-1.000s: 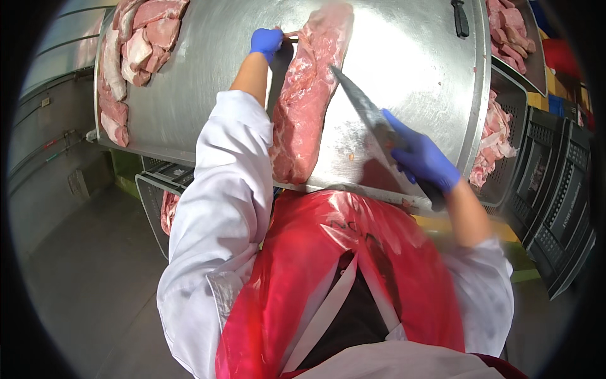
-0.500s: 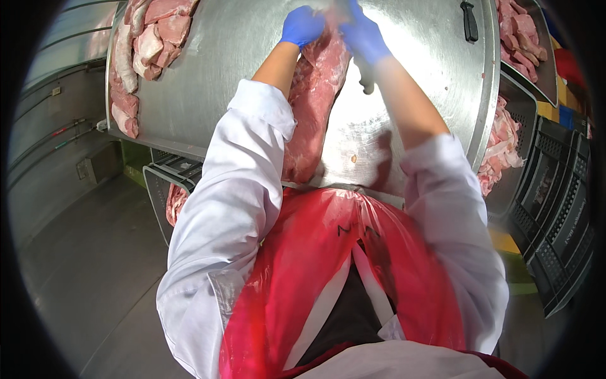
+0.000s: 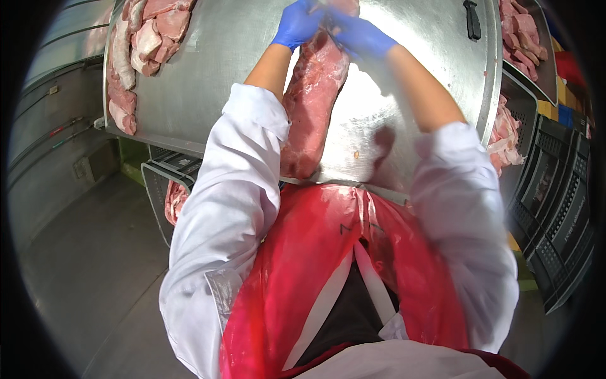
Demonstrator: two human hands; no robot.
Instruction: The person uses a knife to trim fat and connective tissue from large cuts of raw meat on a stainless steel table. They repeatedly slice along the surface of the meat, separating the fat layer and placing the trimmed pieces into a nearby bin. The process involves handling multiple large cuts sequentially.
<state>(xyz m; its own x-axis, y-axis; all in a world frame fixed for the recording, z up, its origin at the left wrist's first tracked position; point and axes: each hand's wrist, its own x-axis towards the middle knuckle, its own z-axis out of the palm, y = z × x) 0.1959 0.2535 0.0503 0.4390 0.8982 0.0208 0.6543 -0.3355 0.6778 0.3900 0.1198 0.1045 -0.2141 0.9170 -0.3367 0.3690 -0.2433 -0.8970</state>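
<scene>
Head view: a long, pink slab of raw meat (image 3: 312, 114) lies lengthwise on the shiny stainless-steel bench (image 3: 240, 47), its near end by the bench's front edge. The blue-gloved left hand (image 3: 298, 24) and blue-gloved right hand (image 3: 365, 36) meet over its far part. The fingers curl inward, but blur and overlap hide whether they pinch the meat or anything else. The step seems to be close handwork there; the next move likely calls for steadying the slab.
</scene>
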